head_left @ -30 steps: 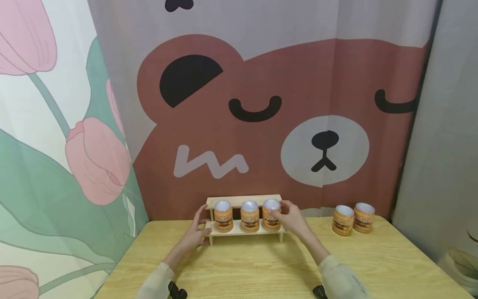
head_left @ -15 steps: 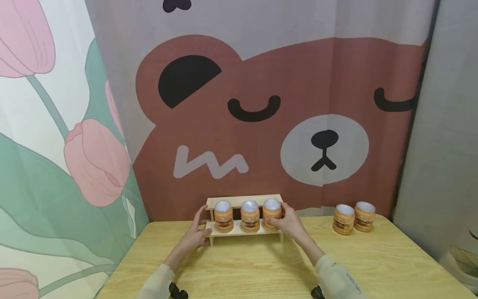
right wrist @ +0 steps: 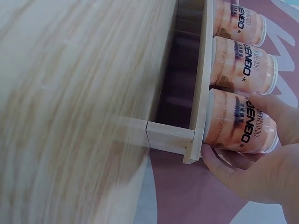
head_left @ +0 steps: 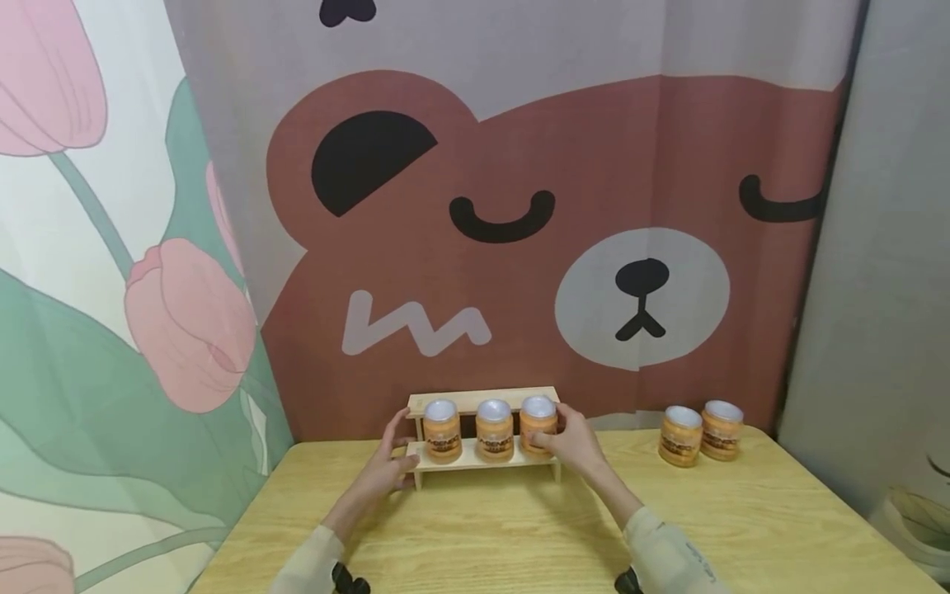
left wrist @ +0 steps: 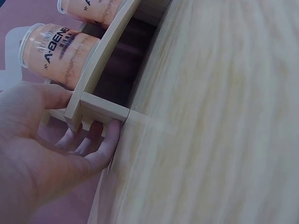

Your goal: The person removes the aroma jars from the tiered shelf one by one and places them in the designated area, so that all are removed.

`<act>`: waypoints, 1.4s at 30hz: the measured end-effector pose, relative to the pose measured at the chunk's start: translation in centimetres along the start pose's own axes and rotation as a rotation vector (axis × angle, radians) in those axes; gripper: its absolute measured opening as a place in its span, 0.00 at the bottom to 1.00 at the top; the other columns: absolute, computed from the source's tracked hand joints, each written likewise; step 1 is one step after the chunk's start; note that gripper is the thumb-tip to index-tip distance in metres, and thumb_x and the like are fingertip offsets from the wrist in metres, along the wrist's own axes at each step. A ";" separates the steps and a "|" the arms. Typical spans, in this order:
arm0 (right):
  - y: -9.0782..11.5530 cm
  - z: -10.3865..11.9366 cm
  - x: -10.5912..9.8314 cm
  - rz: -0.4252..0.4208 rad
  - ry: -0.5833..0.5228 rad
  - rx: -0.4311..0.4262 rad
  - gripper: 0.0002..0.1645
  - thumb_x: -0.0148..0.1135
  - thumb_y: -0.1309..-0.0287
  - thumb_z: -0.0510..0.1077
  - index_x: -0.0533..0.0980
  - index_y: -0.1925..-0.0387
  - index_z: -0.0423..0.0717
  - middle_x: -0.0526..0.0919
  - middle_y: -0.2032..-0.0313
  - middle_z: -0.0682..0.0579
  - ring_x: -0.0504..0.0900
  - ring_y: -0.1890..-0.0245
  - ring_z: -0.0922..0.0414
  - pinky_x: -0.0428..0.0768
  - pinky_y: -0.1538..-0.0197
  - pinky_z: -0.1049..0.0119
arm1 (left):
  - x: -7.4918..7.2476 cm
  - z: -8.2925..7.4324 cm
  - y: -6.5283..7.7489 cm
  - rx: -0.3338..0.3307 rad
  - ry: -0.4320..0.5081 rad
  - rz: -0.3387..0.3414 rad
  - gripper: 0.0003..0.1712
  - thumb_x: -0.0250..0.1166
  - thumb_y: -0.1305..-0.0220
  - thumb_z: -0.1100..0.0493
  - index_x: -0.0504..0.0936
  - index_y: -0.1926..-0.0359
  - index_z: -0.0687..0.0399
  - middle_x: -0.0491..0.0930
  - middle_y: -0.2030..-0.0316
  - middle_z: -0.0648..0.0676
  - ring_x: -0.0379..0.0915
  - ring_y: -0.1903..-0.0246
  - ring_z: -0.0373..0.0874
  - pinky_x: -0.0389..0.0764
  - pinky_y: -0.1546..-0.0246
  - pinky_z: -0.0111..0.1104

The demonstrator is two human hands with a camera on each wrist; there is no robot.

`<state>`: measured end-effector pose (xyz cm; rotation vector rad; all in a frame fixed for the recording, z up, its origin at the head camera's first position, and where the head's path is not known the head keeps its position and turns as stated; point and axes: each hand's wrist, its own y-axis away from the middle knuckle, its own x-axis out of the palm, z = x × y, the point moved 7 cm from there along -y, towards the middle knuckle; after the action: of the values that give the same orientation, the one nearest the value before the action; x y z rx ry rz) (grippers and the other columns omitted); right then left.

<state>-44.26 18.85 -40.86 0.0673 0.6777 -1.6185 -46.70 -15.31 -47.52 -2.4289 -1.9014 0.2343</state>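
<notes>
At the left end of the wooden rack (head_left: pixel 468 403), our left hand (head_left: pixel 381 470) grips its lower shelf (head_left: pixel 468 463). Between our hands, two orange jars (head_left: pixel 442 437) stand on it; our right hand (head_left: pixel 577 444) clasps a third jar (head_left: pixel 538 422) there. Beyond that hand, two more jars (head_left: pixel 679 439) share the table (head_left: pixel 482 536).

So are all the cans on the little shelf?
No, three cans stand on the shelf, but two more cans stand on the table off to the right.
</notes>
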 end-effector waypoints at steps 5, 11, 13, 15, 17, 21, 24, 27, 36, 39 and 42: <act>0.0 0.1 0.2 0.015 -0.023 0.011 0.39 0.81 0.50 0.40 0.74 0.38 0.33 0.85 0.54 0.44 0.83 0.58 0.50 0.83 0.59 0.57 | -0.4 0.3 0.0 -0.012 -0.007 -0.016 0.50 0.57 0.27 0.69 0.45 0.21 0.19 0.51 0.30 0.70 0.74 0.49 0.60 0.82 0.61 0.49; 0.1 0.2 -0.3 0.003 -0.036 0.026 0.38 0.81 0.50 0.39 0.75 0.38 0.34 0.85 0.54 0.45 0.83 0.57 0.51 0.83 0.57 0.57 | -0.4 0.3 0.0 -0.014 -0.010 0.000 0.50 0.57 0.26 0.68 0.43 0.20 0.21 0.51 0.30 0.70 0.74 0.48 0.60 0.82 0.59 0.50; 0.2 0.3 -0.6 -0.003 -0.031 0.027 0.39 0.81 0.51 0.39 0.75 0.38 0.34 0.85 0.54 0.45 0.83 0.57 0.51 0.82 0.57 0.57 | -0.3 0.3 -0.1 -0.010 0.000 0.005 0.50 0.57 0.26 0.68 0.43 0.20 0.23 0.51 0.30 0.70 0.74 0.48 0.60 0.82 0.59 0.51; 0.3 0.3 -0.8 -0.006 -0.022 0.021 0.40 0.81 0.51 0.40 0.74 0.38 0.33 0.85 0.54 0.45 0.83 0.57 0.51 0.82 0.57 0.56 | -0.2 0.2 -0.1 -0.011 0.013 0.008 0.50 0.57 0.27 0.69 0.43 0.20 0.23 0.51 0.30 0.71 0.75 0.49 0.60 0.82 0.59 0.52; 0.3 0.4 -1.0 -0.007 -0.020 0.016 0.40 0.81 0.50 0.40 0.74 0.37 0.33 0.85 0.53 0.45 0.83 0.56 0.51 0.82 0.56 0.56 | -0.2 0.2 0.0 -0.008 0.022 0.010 0.50 0.56 0.27 0.70 0.42 0.20 0.24 0.51 0.31 0.71 0.75 0.50 0.60 0.82 0.58 0.53; 0.3 0.4 -1.4 -0.003 -0.036 0.006 0.40 0.80 0.49 0.39 0.73 0.37 0.32 0.85 0.53 0.44 0.83 0.56 0.50 0.83 0.56 0.55 | -0.1 0.1 0.0 -0.006 0.024 0.016 0.50 0.56 0.27 0.70 0.42 0.20 0.25 0.50 0.30 0.71 0.75 0.49 0.61 0.82 0.58 0.54; 0.3 0.3 -1.7 -0.001 -0.038 -0.003 0.40 0.80 0.49 0.39 0.73 0.36 0.33 0.85 0.53 0.44 0.84 0.56 0.50 0.83 0.56 0.55 | 0.0 0.0 0.0 -0.005 0.018 0.014 0.50 0.56 0.26 0.70 0.43 0.20 0.25 0.50 0.30 0.71 0.74 0.48 0.61 0.82 0.57 0.54; 0.2 0.4 -2.1 -0.006 -0.042 -0.008 0.40 0.81 0.49 0.39 0.73 0.36 0.33 0.85 0.53 0.44 0.84 0.56 0.50 0.83 0.56 0.55 | 0.0 -0.1 0.1 -0.005 0.015 0.008 0.50 0.56 0.26 0.70 0.44 0.20 0.23 0.50 0.30 0.71 0.74 0.48 0.62 0.82 0.57 0.53; 0.1 0.6 -3.8 -0.008 -0.082 0.005 0.38 0.80 0.49 0.37 0.75 0.37 0.35 0.85 0.52 0.43 0.84 0.55 0.49 0.83 0.56 0.56 | 0.1 -0.4 0.2 -0.014 0.016 -0.005 0.49 0.57 0.26 0.69 0.45 0.20 0.23 0.49 0.30 0.71 0.72 0.45 0.65 0.82 0.57 0.54; 0.2 0.5 -4.4 -0.011 -0.093 0.009 0.38 0.81 0.51 0.37 0.75 0.38 0.34 0.85 0.51 0.41 0.83 0.54 0.48 0.83 0.55 0.55 | 0.1 -0.4 0.2 -0.017 0.003 0.001 0.49 0.57 0.26 0.69 0.44 0.20 0.24 0.49 0.29 0.71 0.72 0.45 0.64 0.81 0.57 0.54; 0.2 0.3 -5.1 -0.020 -0.095 0.017 0.38 0.81 0.52 0.36 0.76 0.38 0.34 0.85 0.51 0.41 0.83 0.53 0.47 0.82 0.54 0.54 | 0.0 -0.2 0.2 -0.015 -0.006 0.010 0.49 0.57 0.25 0.68 0.42 0.19 0.25 0.49 0.29 0.71 0.73 0.45 0.63 0.81 0.56 0.54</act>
<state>-43.02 23.19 -38.55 -0.0038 0.5931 -1.6366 -46.46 -15.30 -47.33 -2.4509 -1.9003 0.2287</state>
